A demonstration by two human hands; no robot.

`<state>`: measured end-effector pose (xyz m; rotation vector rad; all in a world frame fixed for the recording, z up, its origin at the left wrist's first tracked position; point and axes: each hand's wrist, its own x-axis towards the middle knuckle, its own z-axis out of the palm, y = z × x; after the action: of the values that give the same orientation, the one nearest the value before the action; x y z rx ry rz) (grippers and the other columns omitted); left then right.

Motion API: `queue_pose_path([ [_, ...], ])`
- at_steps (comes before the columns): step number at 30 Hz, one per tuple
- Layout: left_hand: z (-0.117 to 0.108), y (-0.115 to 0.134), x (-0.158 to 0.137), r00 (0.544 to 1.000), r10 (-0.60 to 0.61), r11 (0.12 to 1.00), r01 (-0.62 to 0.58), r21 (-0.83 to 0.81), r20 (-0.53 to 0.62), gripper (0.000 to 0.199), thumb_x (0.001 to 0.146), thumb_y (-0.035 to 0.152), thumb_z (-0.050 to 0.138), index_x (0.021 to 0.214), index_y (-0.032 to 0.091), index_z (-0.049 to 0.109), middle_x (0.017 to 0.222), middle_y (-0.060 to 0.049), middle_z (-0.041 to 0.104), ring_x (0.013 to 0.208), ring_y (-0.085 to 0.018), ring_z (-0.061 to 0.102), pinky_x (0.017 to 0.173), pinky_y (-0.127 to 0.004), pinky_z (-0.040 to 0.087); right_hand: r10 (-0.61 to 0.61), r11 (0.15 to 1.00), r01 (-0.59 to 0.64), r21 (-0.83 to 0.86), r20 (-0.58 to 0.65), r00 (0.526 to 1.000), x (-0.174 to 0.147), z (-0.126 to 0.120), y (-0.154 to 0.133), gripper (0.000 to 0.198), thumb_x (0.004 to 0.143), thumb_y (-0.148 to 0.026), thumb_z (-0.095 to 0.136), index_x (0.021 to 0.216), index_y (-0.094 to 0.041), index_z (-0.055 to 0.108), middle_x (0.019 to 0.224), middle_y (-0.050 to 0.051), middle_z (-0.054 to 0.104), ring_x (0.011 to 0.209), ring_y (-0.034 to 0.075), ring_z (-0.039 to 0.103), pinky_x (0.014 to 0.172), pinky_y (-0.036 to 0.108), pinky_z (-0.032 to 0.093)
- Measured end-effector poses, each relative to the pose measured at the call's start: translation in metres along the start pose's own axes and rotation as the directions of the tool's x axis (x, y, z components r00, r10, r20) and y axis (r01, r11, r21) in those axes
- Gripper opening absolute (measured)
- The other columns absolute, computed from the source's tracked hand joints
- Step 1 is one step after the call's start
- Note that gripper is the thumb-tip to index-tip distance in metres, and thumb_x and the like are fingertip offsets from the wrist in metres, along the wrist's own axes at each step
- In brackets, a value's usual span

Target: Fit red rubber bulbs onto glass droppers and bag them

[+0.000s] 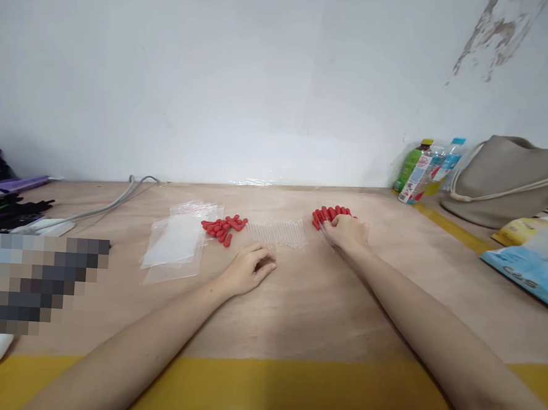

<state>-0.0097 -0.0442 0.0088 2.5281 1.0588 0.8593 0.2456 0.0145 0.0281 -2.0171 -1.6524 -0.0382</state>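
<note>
My left hand [250, 269] rests on the table with its fingers loosely curled, a gap between thumb and fingertips and nothing in it. Just beyond it lies a row of thin clear tubes [276, 232], side by side. A loose heap of red rubber bulbs [224, 227] is to the left of the tubes. My right hand [348, 233] is lowered over a row of droppers with red bulbs [331, 213], at the right. Its fingers are closed on a dropper at the near-left end; the palm hides much of the clear stems.
Clear plastic bags [179, 239] lie flat left of the bulbs. Cables [116, 203] and a blurred-out patch [37, 283] are at the left. Bottles [424, 171], a grey bag [503, 179] and a blue packet [530, 270] stand or lie at the right. A wall [262, 87] borders the back edge.
</note>
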Motion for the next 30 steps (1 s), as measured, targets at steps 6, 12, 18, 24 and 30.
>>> queue_pose_path([
  [6,0.001,0.0,0.0,1.0,-0.006,1.0,0.006,-0.007,0.011,0.014,0.082,0.025,0.049,0.086,0.016,0.059,0.086,-0.005,0.056,0.076,-0.014,0.055,0.071,-0.028,0.046,0.002,1.0,-0.003,-0.01,-0.066,0.998,0.0,0.007,0.003,0.028,0.074,-0.041,0.047,0.061,-0.019,0.058,0.064,0.003,0.06,0.067,0.02,0.055,0.077,0.039,0.027],
  [12,0.0,-0.001,0.001,1.0,0.002,1.0,-0.002,0.003,0.012,0.015,0.083,0.027,0.048,0.087,0.017,0.059,0.084,-0.005,0.057,0.077,-0.015,0.055,0.071,-0.029,0.046,-0.183,0.983,0.183,0.012,-0.023,0.983,-0.019,0.012,-0.021,0.022,0.077,-0.036,0.047,0.071,-0.02,0.062,0.074,0.005,0.065,0.075,0.021,0.056,0.08,0.037,0.026],
  [18,0.001,0.0,0.001,1.0,-0.002,1.0,0.002,-0.015,0.012,0.015,0.082,0.027,0.049,0.086,0.017,0.06,0.084,-0.005,0.057,0.075,-0.015,0.055,0.069,-0.028,0.046,-0.136,0.985,0.147,-0.09,0.11,0.985,-0.02,0.019,-0.041,0.027,0.077,-0.036,0.047,0.074,-0.017,0.066,0.077,0.011,0.067,0.075,0.024,0.06,0.076,0.04,0.029],
  [24,-0.005,-0.009,0.0,0.999,0.006,0.987,0.002,0.16,-0.053,0.015,0.083,0.027,0.048,0.088,0.017,0.058,0.085,-0.005,0.057,0.078,-0.017,0.054,0.071,-0.03,0.044,-0.022,0.988,0.051,-0.143,0.2,0.98,-0.01,0.02,-0.045,0.029,0.077,-0.034,0.047,0.079,-0.014,0.067,0.083,0.016,0.066,0.078,0.028,0.06,0.075,0.041,0.03],
  [30,-0.027,-0.031,-0.001,0.969,-0.053,0.731,0.201,0.652,-0.24,0.014,0.081,0.024,0.046,0.085,0.015,0.057,0.088,-0.013,0.055,0.086,-0.028,0.05,0.074,-0.04,0.041,-0.04,0.996,0.05,-0.068,0.15,0.988,-0.014,0.015,-0.044,0.027,0.078,-0.03,0.042,0.07,-0.017,0.064,0.078,0.011,0.066,0.077,0.025,0.06,0.076,0.039,0.029],
])
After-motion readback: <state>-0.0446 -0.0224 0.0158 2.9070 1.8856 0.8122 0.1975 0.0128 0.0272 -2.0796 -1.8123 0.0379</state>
